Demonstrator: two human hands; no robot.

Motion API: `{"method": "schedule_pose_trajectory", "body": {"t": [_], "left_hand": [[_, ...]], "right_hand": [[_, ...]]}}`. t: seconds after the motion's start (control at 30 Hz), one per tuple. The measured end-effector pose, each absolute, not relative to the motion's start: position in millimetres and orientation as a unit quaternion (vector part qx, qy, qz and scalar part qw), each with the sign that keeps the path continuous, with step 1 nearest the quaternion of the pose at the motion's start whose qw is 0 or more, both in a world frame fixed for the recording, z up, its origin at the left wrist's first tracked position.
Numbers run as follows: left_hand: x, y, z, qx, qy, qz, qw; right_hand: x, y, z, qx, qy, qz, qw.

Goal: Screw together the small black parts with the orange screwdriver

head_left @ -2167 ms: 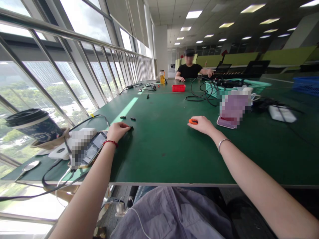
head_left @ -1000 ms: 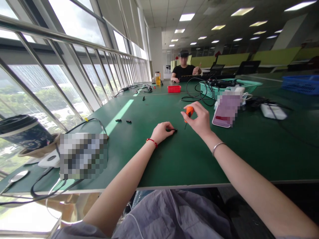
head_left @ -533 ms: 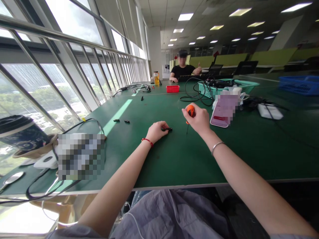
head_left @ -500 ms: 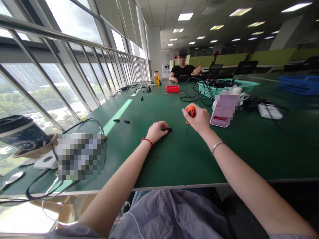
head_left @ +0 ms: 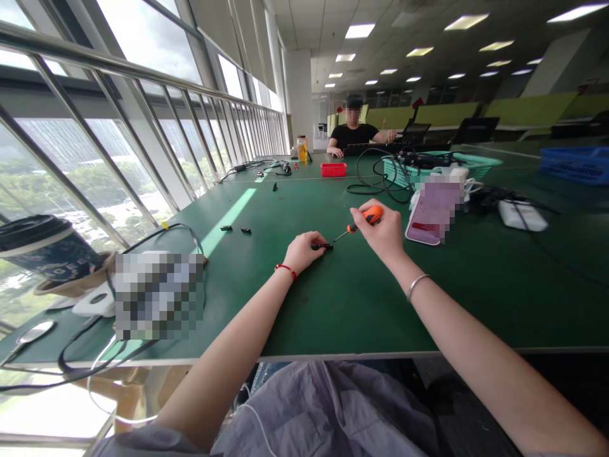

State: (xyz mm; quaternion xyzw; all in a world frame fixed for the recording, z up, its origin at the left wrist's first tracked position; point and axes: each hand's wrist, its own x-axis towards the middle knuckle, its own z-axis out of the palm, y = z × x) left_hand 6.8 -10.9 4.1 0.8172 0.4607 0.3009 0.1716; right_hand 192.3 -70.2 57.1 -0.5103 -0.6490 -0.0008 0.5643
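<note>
Low over the green table [head_left: 304, 298], my left hand [head_left: 306, 250] pinches a small black part [head_left: 326, 246] between thumb and fingers. Its exact kind is too small to make out. My right hand [head_left: 384, 230] is closed round the orange-and-black handle of a screwdriver [head_left: 371, 217]. The thin shaft slants down to the left, and its tip is close to the right end of the black part; whether they touch I cannot tell. Left of my left hand lie two similar small black parts, one [head_left: 226, 228] beside the other [head_left: 246, 231].
A phone [head_left: 434, 212] leans by a teal basket [head_left: 490, 166] of cables on the right. Farther back are a red box [head_left: 333, 170], a bottle [head_left: 302, 150] and a seated person [head_left: 353, 133]. At left stand a paper cup [head_left: 50, 251] and cables.
My right hand has tilted the screwdriver from hanging nearly straight down to slanting left, bringing its tip up to the black part. My left hand keeps its pinch. The view has shifted slightly.
</note>
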Motion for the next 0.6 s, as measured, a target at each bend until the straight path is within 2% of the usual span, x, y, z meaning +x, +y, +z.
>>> {"method": "schedule_pose_trajectory", "body": {"t": [0.6], "left_hand": [[5.0, -8.7, 0.7, 0.814, 0.448, 0.317, 0.19]], "right_hand": [[191.8, -65.3, 51.8, -0.526, -0.661, 0.036, 0.534]]}}
